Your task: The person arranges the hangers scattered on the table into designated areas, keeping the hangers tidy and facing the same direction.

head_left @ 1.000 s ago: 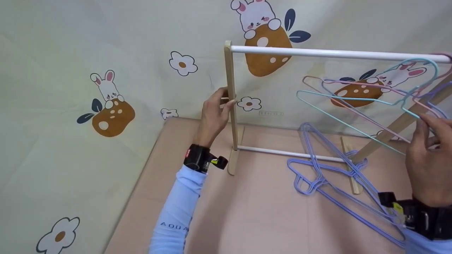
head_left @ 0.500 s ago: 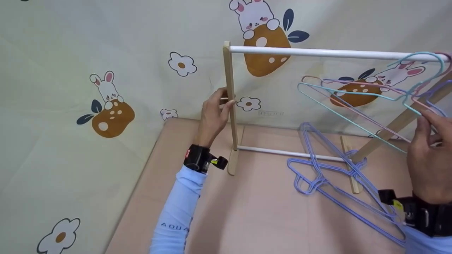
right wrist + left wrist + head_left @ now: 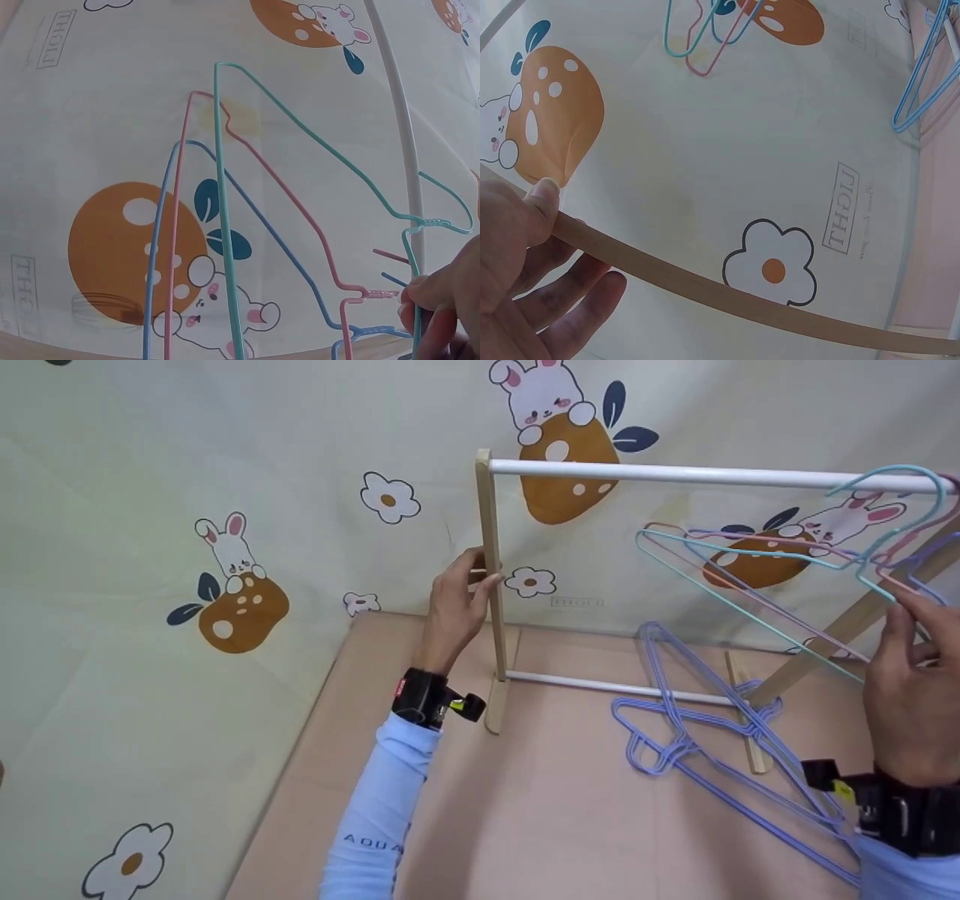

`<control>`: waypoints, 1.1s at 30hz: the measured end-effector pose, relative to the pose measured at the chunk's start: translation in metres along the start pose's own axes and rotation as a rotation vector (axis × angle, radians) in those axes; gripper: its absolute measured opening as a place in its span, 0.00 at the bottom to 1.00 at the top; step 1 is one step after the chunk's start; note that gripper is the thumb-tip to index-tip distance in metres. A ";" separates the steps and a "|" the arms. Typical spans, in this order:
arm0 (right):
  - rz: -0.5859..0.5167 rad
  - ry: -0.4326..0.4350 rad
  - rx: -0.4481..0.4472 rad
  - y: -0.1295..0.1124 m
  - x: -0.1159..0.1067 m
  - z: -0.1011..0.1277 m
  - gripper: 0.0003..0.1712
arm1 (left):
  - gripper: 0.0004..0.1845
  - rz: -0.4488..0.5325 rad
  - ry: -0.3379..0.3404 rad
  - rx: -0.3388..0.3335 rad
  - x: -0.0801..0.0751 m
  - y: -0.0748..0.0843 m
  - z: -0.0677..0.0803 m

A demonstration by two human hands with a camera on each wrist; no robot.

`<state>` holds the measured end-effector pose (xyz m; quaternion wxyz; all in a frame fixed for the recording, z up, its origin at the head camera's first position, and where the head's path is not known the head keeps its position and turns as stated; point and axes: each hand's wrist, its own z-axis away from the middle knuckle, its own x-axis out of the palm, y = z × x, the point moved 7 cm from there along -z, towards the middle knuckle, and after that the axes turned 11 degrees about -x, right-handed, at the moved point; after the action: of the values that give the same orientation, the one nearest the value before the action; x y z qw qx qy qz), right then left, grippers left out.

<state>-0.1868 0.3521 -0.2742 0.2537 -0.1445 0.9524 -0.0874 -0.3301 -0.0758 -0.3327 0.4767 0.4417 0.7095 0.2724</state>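
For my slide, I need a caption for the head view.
Left hand grips the wooden post; right hand pinches a turquoise hanger by the white rail, with blue hangers lower down.

Slim turquoise wire hanger (image 3: 224,202) and slim pink wire hanger (image 3: 177,202), smooth, with a plastic-looking coating and slight gloss; thin periwinkle hangers (image 3: 679,746), similarly smooth; flat pale wooden upright (image 3: 489,517), matt; round white rail (image 3: 712,475), smooth, softly shiny; light-blue cloth sleeve (image 3: 379,802), matt; cream printed wall sheet (image 3: 300,457), matt, faintly creased; flat pink desk (image 3: 562,795), matt
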 end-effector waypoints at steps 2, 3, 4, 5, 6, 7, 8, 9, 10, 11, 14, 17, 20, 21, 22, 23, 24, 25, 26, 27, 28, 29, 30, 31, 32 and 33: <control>-0.006 0.007 -0.009 0.001 0.001 -0.001 0.17 | 0.16 -0.001 0.001 -0.001 0.001 0.001 -0.001; -0.007 0.008 -0.016 0.001 0.001 -0.001 0.17 | 0.16 0.005 0.002 -0.001 0.001 0.001 -0.002; -0.014 0.008 -0.025 0.001 0.002 -0.002 0.17 | 0.16 0.010 0.003 -0.002 0.001 0.001 -0.002; -0.016 0.008 -0.039 0.001 0.002 -0.002 0.18 | 0.16 0.014 0.002 -0.003 0.002 0.001 -0.002; -0.018 0.014 -0.047 0.001 0.001 -0.002 0.17 | 0.16 0.015 0.000 -0.001 0.002 0.002 -0.003; -0.022 0.019 -0.056 0.001 0.001 -0.003 0.17 | 0.15 0.016 -0.002 0.002 0.003 0.002 -0.003; -0.022 0.017 -0.054 0.001 0.002 -0.003 0.17 | 0.15 0.017 -0.003 0.002 0.003 0.003 -0.004; -0.032 0.023 -0.048 0.002 0.002 -0.003 0.17 | 0.15 0.019 -0.004 0.001 0.004 0.003 -0.004; -0.032 0.022 -0.051 0.002 0.002 -0.003 0.17 | 0.14 0.021 -0.006 -0.002 0.004 0.003 -0.004; -0.035 0.025 -0.043 0.002 0.003 -0.003 0.17 | 0.14 0.020 -0.006 -0.004 0.004 0.003 -0.004; -0.028 0.006 -0.028 0.001 0.006 -0.002 0.17 | 0.14 0.014 -0.004 -0.008 0.002 0.002 -0.003; -0.019 -0.016 -0.007 0.000 0.009 0.000 0.17 | 0.15 0.007 -0.005 -0.009 0.000 0.001 -0.001; -0.008 -0.023 -0.001 -0.001 0.009 0.001 0.17 | 0.15 -0.003 -0.003 -0.011 0.000 0.000 -0.001; -0.014 -0.022 -0.007 -0.002 0.009 0.001 0.17 | 0.15 -0.006 -0.001 -0.011 0.000 0.000 -0.001; -0.020 -0.021 -0.013 -0.002 0.008 0.001 0.17 | 0.15 -0.008 0.001 -0.011 0.000 0.000 -0.001; -0.022 -0.016 -0.020 -0.002 0.008 0.000 0.17 | 0.15 -0.009 0.003 -0.012 0.000 0.000 -0.001; -0.023 -0.009 -0.030 -0.003 0.007 0.000 0.17 | 0.15 -0.013 0.005 -0.012 0.000 0.000 -0.001; -0.024 -0.002 -0.030 -0.003 0.007 0.000 0.17 | 0.15 -0.014 0.004 -0.012 0.000 0.001 -0.001; -0.031 0.006 -0.029 -0.002 0.006 -0.001 0.17 | 0.15 -0.010 0.003 -0.013 0.000 0.001 -0.001; -0.036 0.011 -0.034 -0.003 0.006 -0.001 0.17 | 0.15 -0.004 0.002 -0.014 0.000 0.001 -0.001; -0.033 0.015 -0.028 -0.002 0.005 -0.001 0.17 | 0.15 0.003 -0.001 -0.016 0.000 0.001 -0.001; -0.028 0.019 -0.029 -0.002 0.005 -0.002 0.17 | 0.15 0.006 -0.004 -0.018 0.000 0.001 -0.002; -0.023 0.014 -0.039 -0.003 0.005 -0.002 0.17 | 0.15 0.009 -0.006 -0.017 0.000 0.001 -0.002; -0.020 0.017 -0.038 -0.003 0.004 -0.002 0.17 | 0.15 0.013 -0.007 -0.017 0.000 0.001 -0.002; -0.019 0.017 -0.042 -0.003 0.004 -0.003 0.17 | 0.15 0.015 -0.008 -0.016 0.000 0.001 -0.002; -0.011 0.014 -0.040 -0.003 0.003 -0.003 0.17 | 0.15 0.015 -0.008 -0.013 0.000 0.001 -0.002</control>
<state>-0.1903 0.3489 -0.2724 0.2433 -0.1541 0.9550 -0.0709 -0.3315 -0.0751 -0.3317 0.4800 0.4452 0.7026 0.2788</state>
